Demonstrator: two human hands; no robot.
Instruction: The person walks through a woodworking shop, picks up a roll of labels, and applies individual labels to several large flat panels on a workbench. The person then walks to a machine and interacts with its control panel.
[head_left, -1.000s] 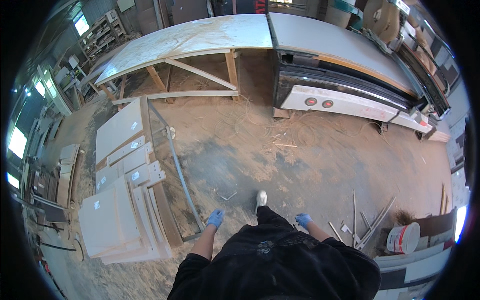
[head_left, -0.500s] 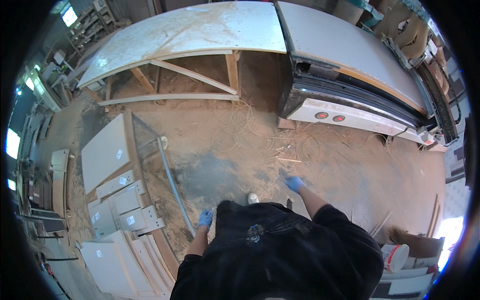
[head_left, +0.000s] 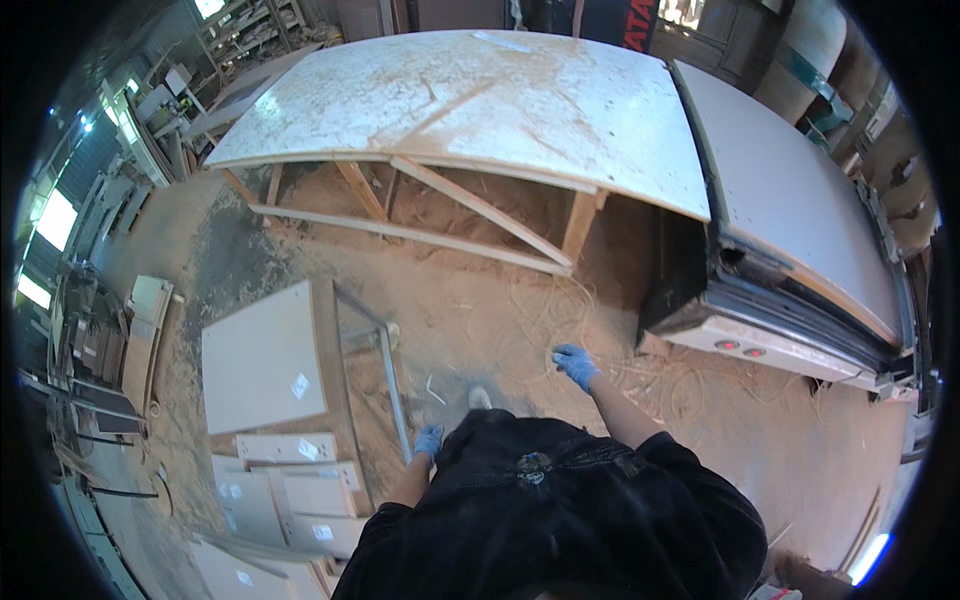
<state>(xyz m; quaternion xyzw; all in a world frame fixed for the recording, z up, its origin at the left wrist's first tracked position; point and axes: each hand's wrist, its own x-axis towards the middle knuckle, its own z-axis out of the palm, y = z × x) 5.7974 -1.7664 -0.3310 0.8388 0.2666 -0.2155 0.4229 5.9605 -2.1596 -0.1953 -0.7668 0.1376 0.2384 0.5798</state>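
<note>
My left hand [head_left: 428, 441], in a blue glove, hangs low beside my body, close to the metal bar [head_left: 392, 385] of a cart-like frame. Its fingers point loosely forward, and I see nothing in it. Also in a blue glove, my right hand [head_left: 576, 366] is held out in front of me over the dusty floor. The fingers are loosely apart with nothing between them. A large pale panel [head_left: 262, 360] lies to the left of the bar, with smaller pale panels [head_left: 285, 448] bearing white labels nearer to me.
Ahead stands a long white-topped table [head_left: 470, 100] on wooden legs and braces, dusted with sawdust. A machine [head_left: 790, 320] with a pale top and two red buttons adjoins it at right. Loose thin strapping [head_left: 560, 310] lies on the floor before them. Stacked boards [head_left: 145, 340] stand far left.
I have stepped forward and turned somewhat, so the table and machine appear nearer and further right. My right hand has swung forward. The left stays low beside the bar.
</note>
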